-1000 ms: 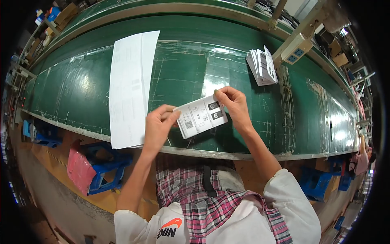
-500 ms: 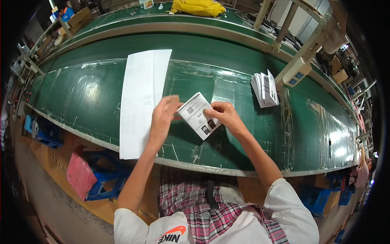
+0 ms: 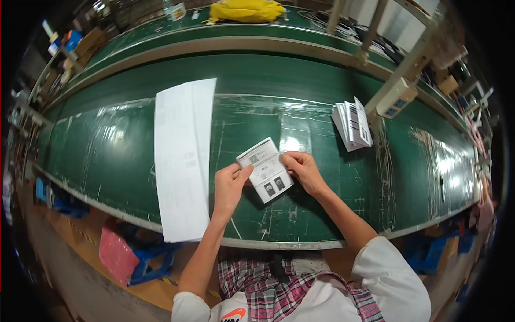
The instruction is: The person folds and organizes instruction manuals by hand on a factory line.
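Observation:
A folded printed leaflet (image 3: 265, 170), white with a QR code and two dark pictures, is held over the green bench between both hands. My left hand (image 3: 230, 188) pinches its left edge, thumb on the printed face. On its right edge, my right hand (image 3: 303, 170) grips it between thumb and fingers. Left of my left hand lies a stack of long white paper sheets (image 3: 182, 161) with faint print. To the right stands a small bundle of folded leaflets (image 3: 351, 126), partly fanned out.
The green bench (image 3: 129, 129) has worn tape strips. A socket box (image 3: 397, 99) is fixed to a post at the right. Along the back is a raised shelf with a yellow bag (image 3: 247, 9). Blue stools stand below the front edge, one with a pink cover (image 3: 117, 252).
My left hand has come in and closed on the leaflet's left edge. The leaflet has turned more upright. The whole view has shifted, with the bench sitting lower in it.

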A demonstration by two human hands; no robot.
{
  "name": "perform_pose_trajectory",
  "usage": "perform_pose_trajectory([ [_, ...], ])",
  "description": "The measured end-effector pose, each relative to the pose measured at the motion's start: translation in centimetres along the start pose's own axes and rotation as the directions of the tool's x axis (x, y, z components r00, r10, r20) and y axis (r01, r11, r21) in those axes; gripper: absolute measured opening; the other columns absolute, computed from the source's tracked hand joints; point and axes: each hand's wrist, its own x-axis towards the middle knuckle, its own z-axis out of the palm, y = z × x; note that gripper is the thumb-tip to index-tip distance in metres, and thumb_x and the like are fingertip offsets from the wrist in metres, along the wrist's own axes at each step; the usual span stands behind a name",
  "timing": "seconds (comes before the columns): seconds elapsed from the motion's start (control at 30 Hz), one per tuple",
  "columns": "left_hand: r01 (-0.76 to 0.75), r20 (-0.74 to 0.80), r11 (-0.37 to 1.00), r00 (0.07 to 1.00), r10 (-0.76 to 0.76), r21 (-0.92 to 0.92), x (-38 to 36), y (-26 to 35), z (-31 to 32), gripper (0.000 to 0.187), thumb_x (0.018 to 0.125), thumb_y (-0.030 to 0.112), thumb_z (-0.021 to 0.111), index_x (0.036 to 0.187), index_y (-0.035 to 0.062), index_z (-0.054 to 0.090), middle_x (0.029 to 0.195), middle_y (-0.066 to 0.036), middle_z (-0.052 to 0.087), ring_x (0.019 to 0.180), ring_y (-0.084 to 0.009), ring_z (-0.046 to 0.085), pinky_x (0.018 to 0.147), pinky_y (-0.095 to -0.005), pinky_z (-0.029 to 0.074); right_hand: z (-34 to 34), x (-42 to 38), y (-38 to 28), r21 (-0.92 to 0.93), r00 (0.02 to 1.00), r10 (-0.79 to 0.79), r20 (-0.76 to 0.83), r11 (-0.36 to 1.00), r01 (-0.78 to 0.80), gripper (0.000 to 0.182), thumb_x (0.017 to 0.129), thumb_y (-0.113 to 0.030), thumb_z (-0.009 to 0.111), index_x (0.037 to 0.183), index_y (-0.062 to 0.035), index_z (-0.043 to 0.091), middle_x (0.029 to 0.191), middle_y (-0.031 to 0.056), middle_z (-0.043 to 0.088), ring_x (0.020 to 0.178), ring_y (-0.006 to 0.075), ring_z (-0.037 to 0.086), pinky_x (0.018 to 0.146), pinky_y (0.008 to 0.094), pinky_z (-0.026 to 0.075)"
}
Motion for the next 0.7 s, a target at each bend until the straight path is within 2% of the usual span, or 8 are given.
perform_pose_trajectory([
  [0.13, 0.032, -0.014, 0.993, 0.999, -0.031, 0.116, 0.0, 0.1, -0.1, 0.024, 0.095, 0.012, 0.064, 0.094, -0.0115, 0.067, 0.078, -0.003, 0.068, 0.069, -0.0053, 0.056, 0.060, -0.0222, 0.043, -0.1, -0.3, 0.0, -0.151, 0.996, -0.076, -0.053, 0.986, 0.067, 0.027, 0.098, -0.024, 0.061, 0.095, 0.0000, 0.071, 0.084, -0.0025, 0.064, 0.079, 0.0054, 0.055, 0.070, 0.0245, 0.047],
  [0.23, -0.011, -0.010, 0.987, 1.000, 0.013, 0.159, -0.3, 0.5, 0.3, 0.024, 0.096, 0.012, 0.063, 0.097, -0.0119, 0.067, 0.080, -0.003, 0.068, 0.071, -0.0047, 0.055, 0.063, -0.0226, 0.044, 0.0, -0.2, 0.1, -0.158, 0.990, -0.144, -0.011, 0.977, 0.141, 0.026, 0.096, -0.021, 0.063, 0.101, 0.0035, 0.070, 0.086, 0.0007, 0.067, 0.080, 0.0074, 0.057, 0.071, 0.0250, 0.048],
  [0.27, -0.016, -0.009, 0.987, 1.000, 0.018, 0.160, -0.3, 0.5, 0.4, 0.024, 0.096, 0.012, 0.063, 0.099, -0.0121, 0.067, 0.082, -0.004, 0.068, 0.072, -0.0051, 0.056, 0.065, -0.0225, 0.045, 0.2, 0.0, 0.3, -0.110, 0.985, -0.172, -0.015, 0.979, 0.169, 0.030, 0.093, -0.023, 0.066, 0.102, 0.0050, 0.072, 0.086, 0.0065, 0.071, 0.078, 0.0101, 0.061, 0.069, 0.0270, 0.050],
  [0.37, -0.054, 0.061, 0.995, 0.997, 0.048, 0.084, -1.2, 2.4, 1.7, 0.025, 0.093, 0.003, 0.064, 0.115, -0.0101, 0.062, 0.096, -0.009, 0.071, 0.083, -0.0088, 0.063, 0.075, -0.0233, 0.049, 0.6, 0.3, 0.4, -0.095, 0.975, -0.217, -0.045, 0.973, 0.212, 0.027, 0.097, -0.022, 0.062, 0.103, 0.0032, 0.071, 0.083, 0.0030, 0.066, 0.077, 0.0070, 0.058, 0.068, 0.0253, 0.048],
  [0.43, -0.057, 0.097, 0.998, 0.994, 0.054, 0.028, -1.7, 2.2, 2.4, 0.039, 0.089, -0.003, 0.066, 0.126, -0.0082, 0.055, 0.106, -0.014, 0.071, 0.091, -0.0142, 0.067, 0.080, -0.0261, 0.053, 0.6, 0.6, 0.8, -0.165, 0.963, -0.253, -0.096, 0.958, 0.236, 0.027, 0.098, -0.022, 0.062, 0.103, 0.0033, 0.070, 0.081, 0.0031, 0.066, 0.074, 0.0069, 0.057, 0.065, 0.0253, 0.047],
  [0.53, 0.012, 0.154, 1.000, 0.988, -0.014, 0.012, -1.6, 1.1, 3.9, 0.041, 0.089, -0.004, 0.066, 0.128, -0.0079, 0.053, 0.109, -0.016, 0.070, 0.092, -0.0168, 0.069, 0.079, -0.0281, 0.055, -0.7, 0.2, -0.5, -0.210, 0.963, -0.231, -0.138, 0.957, 0.200, 0.026, 0.098, -0.020, 0.061, 0.103, 0.0036, 0.070, 0.078, 0.0024, 0.065, 0.070, 0.0070, 0.056, 0.061, 0.0253, 0.046],
  [0.57, 0.075, 0.152, 0.997, 0.986, -0.072, -0.014, -1.5, 1.0, 4.7, 0.040, 0.090, -0.001, 0.066, 0.127, -0.0078, 0.053, 0.105, -0.016, 0.071, 0.089, -0.0163, 0.069, 0.075, -0.0283, 0.056, -1.1, 0.0, -1.2, -0.251, 0.939, -0.299, -0.171, 0.935, 0.252, 0.025, 0.097, -0.019, 0.061, 0.102, 0.0040, 0.070, 0.076, 0.0026, 0.065, 0.067, 0.0070, 0.055, 0.059, 0.0256, 0.045],
  [0.7, 0.033, 0.199, 0.997, 0.980, -0.020, -0.064, 0.1, 2.6, 7.8, 0.031, 0.094, 0.007, 0.065, 0.119, -0.0098, 0.058, 0.097, -0.014, 0.072, 0.081, -0.0153, 0.069, 0.070, -0.0274, 0.056, -2.9, -1.8, -3.1, -0.303, 0.836, -0.459, -0.299, 0.877, 0.373, 0.025, 0.096, -0.017, 0.061, 0.101, 0.0055, 0.069, 0.077, 0.0036, 0.065, 0.069, 0.0075, 0.056, 0.060, 0.0252, 0.046],
])
